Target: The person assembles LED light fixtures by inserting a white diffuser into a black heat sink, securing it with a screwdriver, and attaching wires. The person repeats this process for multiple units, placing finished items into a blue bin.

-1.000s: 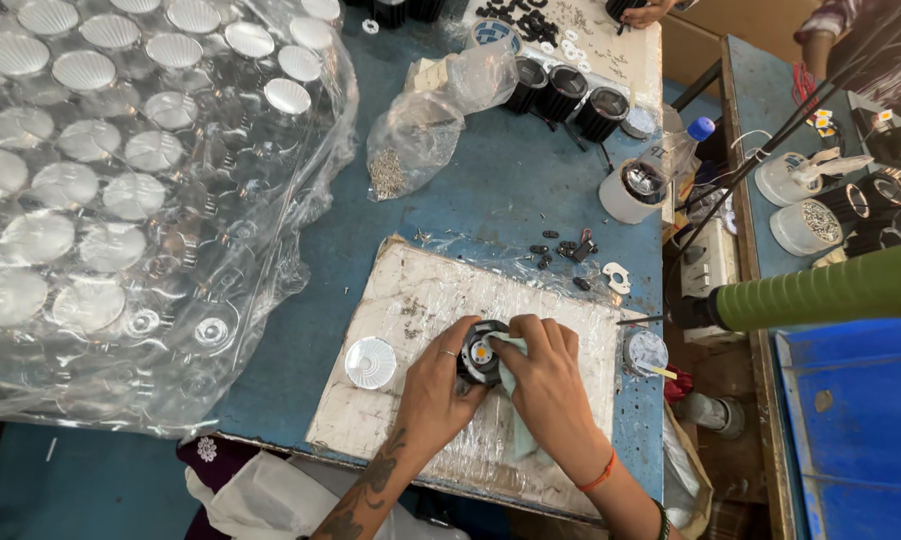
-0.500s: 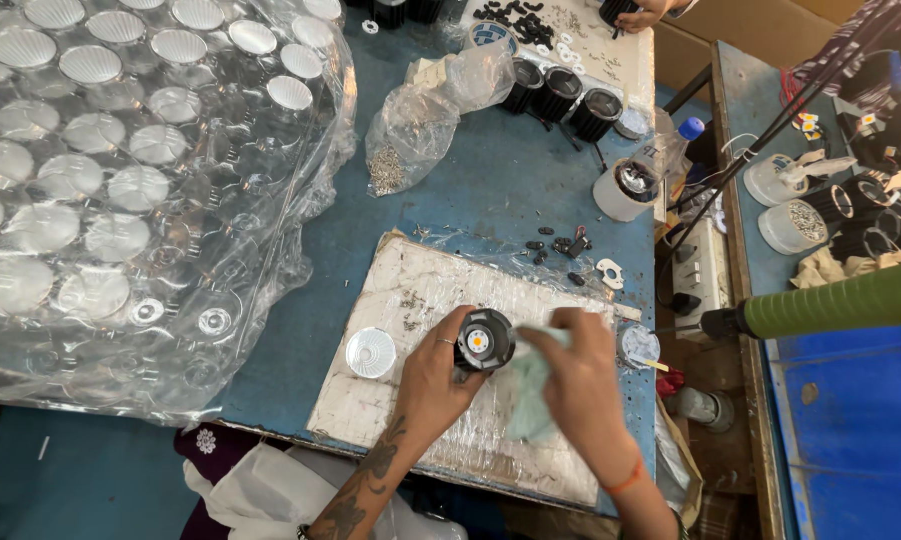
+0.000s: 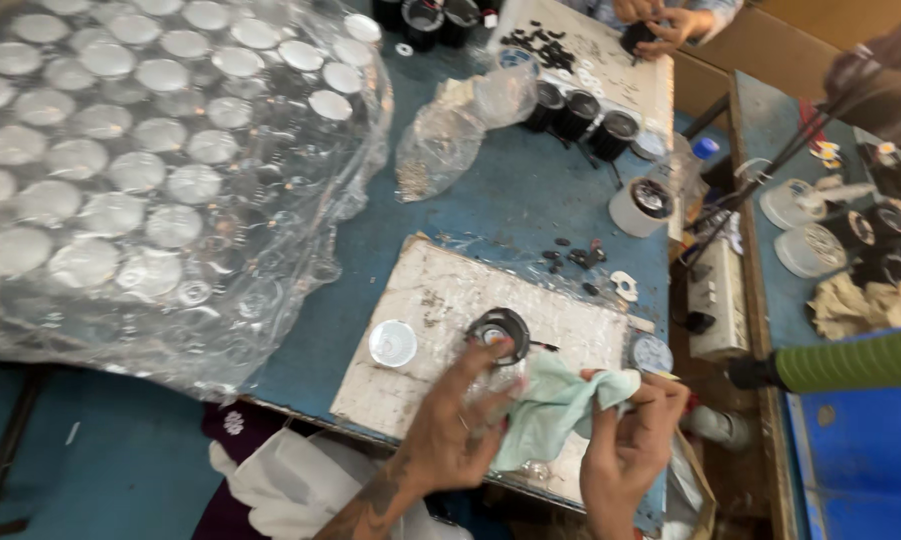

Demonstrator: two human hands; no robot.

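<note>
A black round lamp housing [image 3: 498, 333] lies on a worn white board [image 3: 420, 300] on the blue table. My left hand [image 3: 455, 425] is just below it, fingertips close to its rim, and grips one end of a pale green cloth [image 3: 555, 408]; something clear seems pressed between fingers and cloth. My right hand [image 3: 630, 440] pinches the cloth's other end at the board's right corner.
A big plastic sheet of several silver reflector cups [image 3: 120, 150] fills the left. A white cap [image 3: 393, 343] lies on the board. Behind are small black parts [image 3: 575, 255], a parts bag [image 3: 440, 150], black housings [image 3: 580, 115] and another person's hands [image 3: 660, 20]. A power strip [image 3: 715, 295] and green-handled tool [image 3: 850, 360] are at right.
Both hands were on the black housing, then my left hand held it alone. Now it lies on the board and both hands have drawn back toward me with the cloth.
</note>
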